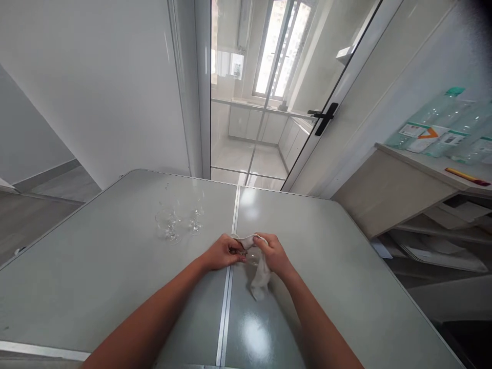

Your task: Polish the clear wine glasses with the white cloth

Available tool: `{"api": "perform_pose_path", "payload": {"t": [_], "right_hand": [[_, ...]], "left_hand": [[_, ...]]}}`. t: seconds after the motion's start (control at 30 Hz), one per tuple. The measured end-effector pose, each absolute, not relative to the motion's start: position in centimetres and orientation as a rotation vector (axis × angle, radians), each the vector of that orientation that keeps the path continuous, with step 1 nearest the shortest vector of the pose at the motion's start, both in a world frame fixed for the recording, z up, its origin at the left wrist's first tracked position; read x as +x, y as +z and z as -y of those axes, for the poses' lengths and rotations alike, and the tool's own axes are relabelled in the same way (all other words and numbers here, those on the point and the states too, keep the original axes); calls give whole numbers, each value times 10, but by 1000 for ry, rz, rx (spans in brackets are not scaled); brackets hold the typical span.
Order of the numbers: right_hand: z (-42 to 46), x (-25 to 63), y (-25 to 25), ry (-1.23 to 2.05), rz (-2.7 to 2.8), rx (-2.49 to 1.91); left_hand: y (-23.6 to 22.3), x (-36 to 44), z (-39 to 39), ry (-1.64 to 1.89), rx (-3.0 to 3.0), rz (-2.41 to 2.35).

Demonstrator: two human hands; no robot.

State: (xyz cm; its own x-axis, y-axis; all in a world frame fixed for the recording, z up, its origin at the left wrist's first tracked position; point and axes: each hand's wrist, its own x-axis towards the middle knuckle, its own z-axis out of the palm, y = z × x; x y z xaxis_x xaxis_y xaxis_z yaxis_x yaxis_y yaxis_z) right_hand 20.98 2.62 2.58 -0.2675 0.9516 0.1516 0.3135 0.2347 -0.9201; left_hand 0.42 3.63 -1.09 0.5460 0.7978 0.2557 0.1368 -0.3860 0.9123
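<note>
Near the middle of the table, my left hand (226, 252) pinches the stem end of a clear stemmed glass (252, 256), which lies on its side in the air between my hands. My right hand (273, 251) is closed on a whitish cloth (261, 279) wrapped against the glass bowl. The cloth's loose end hangs down below the hand. Part of the glass is hidden by the cloth and fingers. To the left, other clear stemmed glasses (196, 223) stand close together on the table; their outlines are faint.
The grey table (115, 266) has a metal seam running down its middle. Behind it is a glass door (253, 123) with a black handle (324, 118). At right, a wooden shelf (407, 189) bears several plastic bottles (434, 130) and a yellow-red stick-like item (467, 177).
</note>
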Motion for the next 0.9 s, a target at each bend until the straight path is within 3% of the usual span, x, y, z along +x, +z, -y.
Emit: {"api": "perform_pose_path", "payload": {"t": [0.1,0.17,0.33,0.53,0.67,0.9], "right_hand": [[-33,214,18,1529,1341,-1068],[-33,211,11,1613,1101,-1027],[-30,197,3,1597,757,-1005],[-41,216,8,1110,490,-1069],[-50,237,4,1265,433,-951],[-37,221,4,1214,739,-1048]], "left_hand": [[-12,2,-38,885,1784,-730],[-13,0,-39,898,1752,-749],[-14,-2,-40,877,1697,-810],[-16,0,-44,1002,1524,-891],[-16,-1,-48,1099,1291,-913],[-17,1,-45,980,1414,-854]]}}
